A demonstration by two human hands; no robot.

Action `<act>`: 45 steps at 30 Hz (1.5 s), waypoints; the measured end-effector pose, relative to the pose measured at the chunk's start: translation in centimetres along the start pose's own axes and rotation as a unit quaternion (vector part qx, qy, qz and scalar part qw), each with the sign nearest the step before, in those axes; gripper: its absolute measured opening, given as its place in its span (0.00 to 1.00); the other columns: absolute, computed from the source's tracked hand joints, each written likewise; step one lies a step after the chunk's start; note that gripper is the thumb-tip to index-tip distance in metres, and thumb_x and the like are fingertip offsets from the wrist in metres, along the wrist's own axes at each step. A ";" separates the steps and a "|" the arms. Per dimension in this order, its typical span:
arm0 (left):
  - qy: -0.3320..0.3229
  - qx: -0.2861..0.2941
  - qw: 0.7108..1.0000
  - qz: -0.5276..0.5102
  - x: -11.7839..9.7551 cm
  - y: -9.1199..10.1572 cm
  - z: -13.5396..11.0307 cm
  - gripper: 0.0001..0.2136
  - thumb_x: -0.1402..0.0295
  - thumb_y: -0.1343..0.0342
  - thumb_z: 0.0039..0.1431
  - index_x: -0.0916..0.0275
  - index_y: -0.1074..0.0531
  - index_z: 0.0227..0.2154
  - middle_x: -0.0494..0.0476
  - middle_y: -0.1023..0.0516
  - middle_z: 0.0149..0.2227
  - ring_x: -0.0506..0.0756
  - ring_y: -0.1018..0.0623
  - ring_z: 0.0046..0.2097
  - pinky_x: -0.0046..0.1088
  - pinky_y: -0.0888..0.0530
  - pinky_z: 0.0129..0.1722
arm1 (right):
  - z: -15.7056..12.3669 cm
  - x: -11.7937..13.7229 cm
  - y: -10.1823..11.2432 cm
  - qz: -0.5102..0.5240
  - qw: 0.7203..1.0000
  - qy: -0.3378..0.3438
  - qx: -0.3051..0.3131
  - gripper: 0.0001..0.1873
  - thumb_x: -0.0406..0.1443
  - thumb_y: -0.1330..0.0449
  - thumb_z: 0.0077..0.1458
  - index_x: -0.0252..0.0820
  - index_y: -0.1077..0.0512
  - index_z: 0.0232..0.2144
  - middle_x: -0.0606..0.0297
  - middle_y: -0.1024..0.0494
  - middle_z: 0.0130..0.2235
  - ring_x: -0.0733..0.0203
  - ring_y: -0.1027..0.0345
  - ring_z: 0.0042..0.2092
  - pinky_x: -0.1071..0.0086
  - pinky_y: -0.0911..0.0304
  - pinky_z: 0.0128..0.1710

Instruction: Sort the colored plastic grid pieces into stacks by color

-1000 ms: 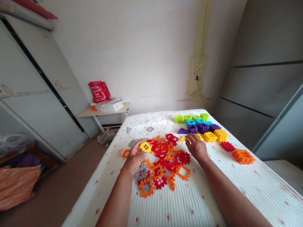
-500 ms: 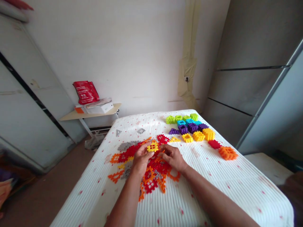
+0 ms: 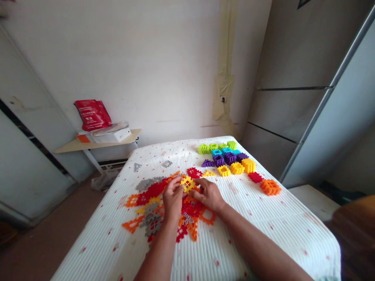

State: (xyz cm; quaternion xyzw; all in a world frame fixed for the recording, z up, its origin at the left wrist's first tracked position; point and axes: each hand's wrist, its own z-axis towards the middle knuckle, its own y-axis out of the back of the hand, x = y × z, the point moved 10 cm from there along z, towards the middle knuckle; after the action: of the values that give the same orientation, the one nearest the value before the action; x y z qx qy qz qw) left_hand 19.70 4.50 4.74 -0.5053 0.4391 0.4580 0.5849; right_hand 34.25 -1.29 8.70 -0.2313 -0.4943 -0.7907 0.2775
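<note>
My left hand (image 3: 172,197) and my right hand (image 3: 207,194) meet over a heap of flat plastic lattice pieces (image 3: 164,203) in red, orange and grey on a white bed cover (image 3: 249,230). Both hands pinch a yellow square lattice piece (image 3: 188,183) between their fingertips, held just above the heap. Beyond them, at the bed's far right, stand built cubes: green (image 3: 215,148), purple and blue (image 3: 225,157), yellow (image 3: 237,168), red (image 3: 255,177) and orange (image 3: 270,187).
Two small grey pieces (image 3: 137,167) lie apart at the far left of the bed. A low shelf (image 3: 96,142) with a red bag (image 3: 92,113) and white box stands by the wall. Bare floor lies to the left; a grey cupboard wall rises on the right.
My right hand came back from the yellow cubes to the heap and joined my left hand on the yellow piece. The camera view has swung to the right.
</note>
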 end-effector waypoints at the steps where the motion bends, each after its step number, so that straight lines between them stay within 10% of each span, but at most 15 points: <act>1: -0.001 -0.007 1.000 0.005 -0.1 0.0 0.0 0.21 0.62 0.40 0.45 0.64 0.30 0.43 0.56 0.25 0.33 0.51 0.26 0.30 0.24 0.29 0.26 | 0.0 0.2 0.1 -0.016 1.000 0.010 -0.003 0.20 0.41 0.43 0.51 0.40 0.31 0.45 0.60 0.25 0.40 0.63 0.32 0.33 0.71 0.36 0.34; 14: -0.003 -0.041 0.999 -0.018 0.0 -0.5 -0.4 0.22 0.60 0.40 0.46 0.65 0.30 0.44 0.52 0.27 0.26 0.50 0.27 0.27 0.25 0.28 0.28 | -0.4 2.0 0.8 -0.100 0.990 0.080 -0.061 0.19 0.40 0.43 0.53 0.41 0.33 0.47 0.57 0.29 0.46 0.57 0.34 0.47 0.67 0.36 0.46; 19: -0.048 -0.030 0.998 0.022 -0.4 0.3 -0.7 0.21 0.58 0.43 0.50 0.64 0.31 0.46 0.61 0.24 0.38 0.55 0.23 0.40 0.31 0.26 0.39 | 0.4 -1.7 7.2 -0.153 0.966 0.042 -0.203 0.16 0.42 0.43 0.53 0.40 0.29 0.43 0.55 0.27 0.43 0.56 0.33 0.45 0.64 0.37 0.44; 25: -0.070 -0.006 0.996 0.053 -0.3 0.2 -1.2 0.19 0.59 0.43 0.49 0.65 0.29 0.42 0.63 0.23 0.38 0.57 0.22 0.40 0.33 0.25 0.39 | -1.0 -11.1 15.3 -0.247 0.909 -0.203 -0.267 0.18 0.44 0.44 0.52 0.39 0.27 0.42 0.56 0.28 0.45 0.55 0.32 0.41 0.66 0.38 0.35; 45: -0.095 0.007 0.992 0.080 -1.1 -0.3 -1.4 0.17 0.59 0.45 0.49 0.66 0.28 0.39 0.63 0.22 0.37 0.56 0.21 0.36 0.33 0.23 0.36 | -2.0 -15.8 14.3 -0.285 0.884 -0.333 -0.165 0.20 0.43 0.48 0.55 0.39 0.30 0.46 0.56 0.30 0.49 0.57 0.30 0.41 0.70 0.39 0.33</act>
State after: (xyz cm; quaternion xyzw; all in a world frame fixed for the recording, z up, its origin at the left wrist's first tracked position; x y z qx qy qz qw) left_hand 19.70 2.95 5.73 -0.4181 0.4239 0.5464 0.5890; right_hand 55.30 -4.92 7.11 -0.3722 -0.4646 -0.7824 -0.1828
